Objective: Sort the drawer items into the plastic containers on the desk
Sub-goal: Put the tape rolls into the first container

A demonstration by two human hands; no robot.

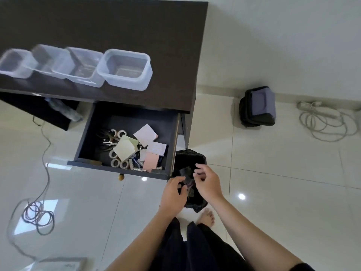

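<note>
The dark drawer (86, 133) stands pulled open under the desk. It holds sticky-note pads (146, 134), tape rolls (117, 163), scissors (106, 136) and batteries (136, 163). Several clear plastic containers sit in a row on the desk, the nearest (145, 75) at the right end. Both hands hover over a black bin (187, 156) right of the drawer. My left hand (172, 194) and my right hand (208, 182) both have their fingers on small dark crumpled scraps (188, 182) between them.
The dark desk top (117, 22) ends at the right, beside white floor tiles. A black bag (257, 106) and a coiled white cable (324, 122) lie on the floor at right. A dark cable coil (37, 216) lies at left. My bare foot (206, 217) is below the bin.
</note>
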